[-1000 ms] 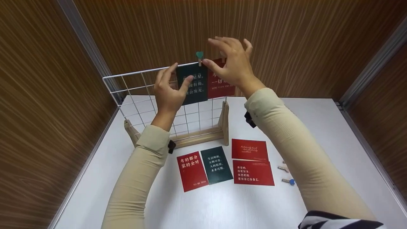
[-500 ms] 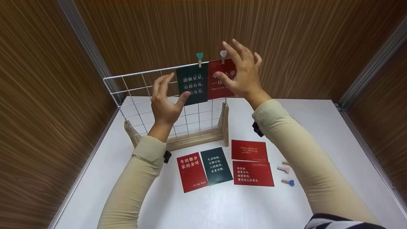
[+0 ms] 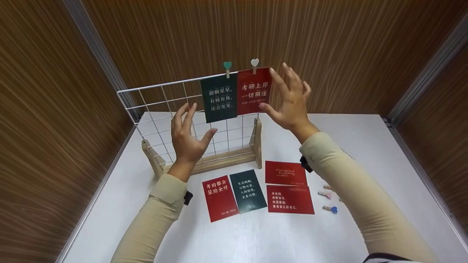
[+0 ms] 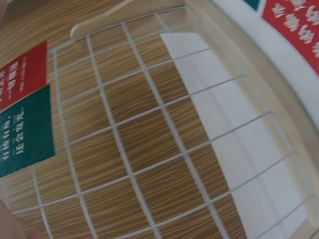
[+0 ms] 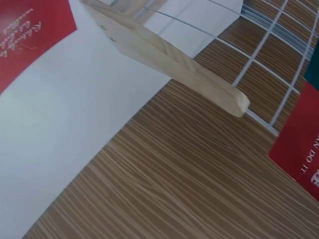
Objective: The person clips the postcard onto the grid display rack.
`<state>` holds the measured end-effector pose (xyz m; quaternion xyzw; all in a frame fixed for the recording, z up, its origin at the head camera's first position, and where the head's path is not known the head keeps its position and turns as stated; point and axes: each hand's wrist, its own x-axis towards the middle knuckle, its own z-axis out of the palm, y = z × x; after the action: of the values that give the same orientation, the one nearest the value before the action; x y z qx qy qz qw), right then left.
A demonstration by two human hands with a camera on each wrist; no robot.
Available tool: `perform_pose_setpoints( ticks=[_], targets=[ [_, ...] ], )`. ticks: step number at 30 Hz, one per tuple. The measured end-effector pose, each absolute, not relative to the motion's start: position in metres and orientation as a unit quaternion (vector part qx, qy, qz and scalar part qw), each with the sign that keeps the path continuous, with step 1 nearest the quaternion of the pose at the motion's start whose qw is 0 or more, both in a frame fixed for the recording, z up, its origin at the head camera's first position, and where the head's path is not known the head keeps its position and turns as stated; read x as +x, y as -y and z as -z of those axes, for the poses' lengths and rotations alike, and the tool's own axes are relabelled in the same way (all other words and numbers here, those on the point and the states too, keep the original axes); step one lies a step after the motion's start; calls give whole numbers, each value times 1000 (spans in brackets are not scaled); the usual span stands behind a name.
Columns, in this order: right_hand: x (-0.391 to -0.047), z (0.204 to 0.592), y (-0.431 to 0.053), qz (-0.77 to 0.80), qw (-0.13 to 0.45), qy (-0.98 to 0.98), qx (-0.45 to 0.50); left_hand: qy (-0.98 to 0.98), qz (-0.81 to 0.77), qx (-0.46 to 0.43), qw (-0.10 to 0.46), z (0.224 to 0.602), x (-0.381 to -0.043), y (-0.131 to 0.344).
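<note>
A dark green card (image 3: 220, 100) and a red card (image 3: 252, 98) hang side by side from the top bar of a white wire grid rack (image 3: 161, 109). A clothespin with a green heart (image 3: 227, 65) clips the green card; one with a white heart (image 3: 255, 63) clips the red card. My right hand (image 3: 292, 102) is at the red card's right edge, fingertip near its upper corner and thumb near its lower one; contact is unclear. Left of and below the green card, my left hand (image 3: 187, 140) is held in front of the grid with fingers spread, holding nothing.
On the white table before the wooden base (image 3: 223, 162) lie another red card (image 3: 220, 199), another green card (image 3: 248, 190) and two red cards, one above the other (image 3: 286, 172). Several clothespins, including a blue-heart one (image 3: 330, 209), lie near my right forearm. Wood-patterned walls surround the table.
My right hand has moved from the green-heart clothespin rightward and down to the red card's right edge. My left hand has left the green card and lowered. Both hanging cards stay in place.
</note>
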<state>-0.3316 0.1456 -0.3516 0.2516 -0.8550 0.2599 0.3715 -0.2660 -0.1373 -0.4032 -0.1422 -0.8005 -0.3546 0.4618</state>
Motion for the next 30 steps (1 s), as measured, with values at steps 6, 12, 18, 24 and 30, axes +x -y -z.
perform_pose_setpoints(
  ticks=[6, 12, 18, 24, 30],
  targets=[
    [-327, 375, -159, -256, 354, 868, 236, 812, 351, -140, 445, 427, -258, 141],
    [-320, 397, -170, -261, 329, 878, 229, 827, 352, -132, 418, 446, -249, 146],
    [-312, 424, -187, -264, 303, 889, 219, 834, 364, -127, 394, 468, -241, 147],
    [-303, 451, -204, -248, 266, 910, 199, 852, 359, -117, 363, 492, -233, 149],
    [-291, 474, -221, -238, 225, 928, 179, 869, 352, -107, 331, 515, -223, 156]
  ],
)
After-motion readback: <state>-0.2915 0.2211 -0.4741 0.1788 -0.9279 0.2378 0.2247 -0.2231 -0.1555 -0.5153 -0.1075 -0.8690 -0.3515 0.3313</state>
